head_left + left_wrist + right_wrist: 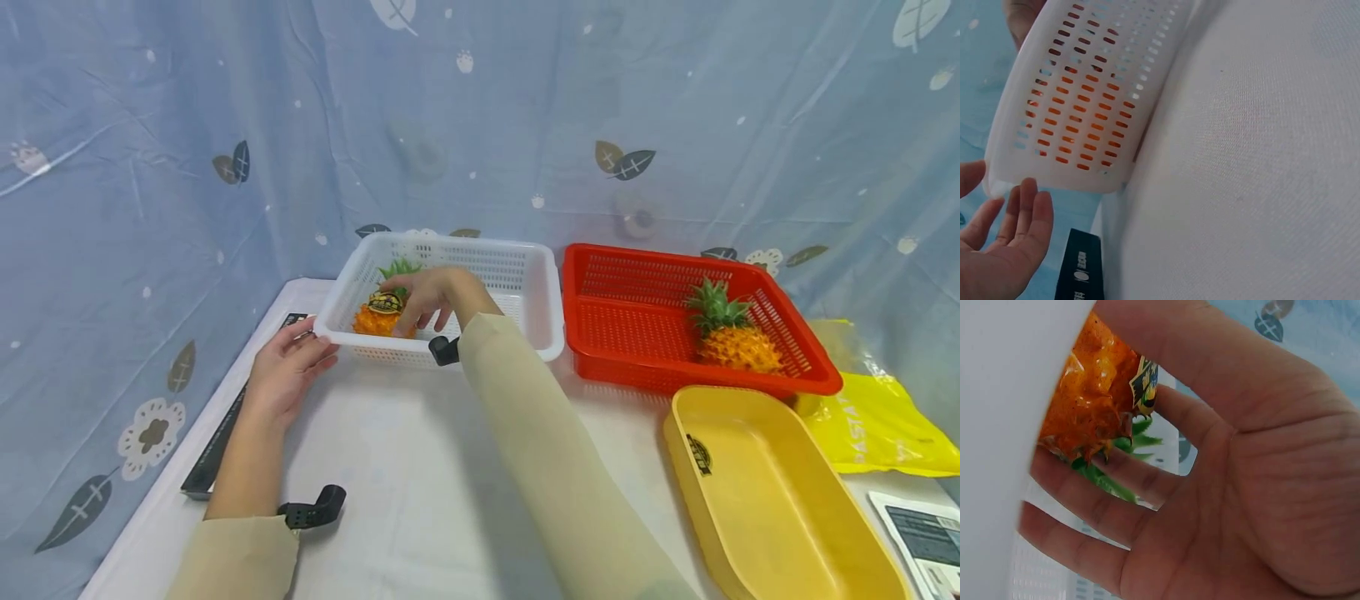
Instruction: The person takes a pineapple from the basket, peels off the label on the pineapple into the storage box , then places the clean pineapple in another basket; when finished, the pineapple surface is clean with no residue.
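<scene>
A white perforated basket (pixel 525 258) stands at the back of the table. Inside its left end is an orange pineapple (pixel 363 321) with green leaves and a black-and-gold label (pixel 385 302). Reaching in over the front rim, my right hand (pixel 431 292) has its thumb and fingers around the pineapple (pixel 1091 387). The basket's wall hides part of that grip in the right wrist view. My left hand (pixel 285 375) holds the basket's near left corner, thumb and fingers at the rim; its fingertips (pixel 1029 187) lie against the outside in the left wrist view.
A red basket (pixel 630 367) holding another pineapple (pixel 738 346) stands to the right. In front of it are a yellow tray (pixel 780 483), a yellow packet (pixel 877 425) and a white-and-dark packet (pixel 926 533). A long black box (pixel 217 450) lies along the left edge.
</scene>
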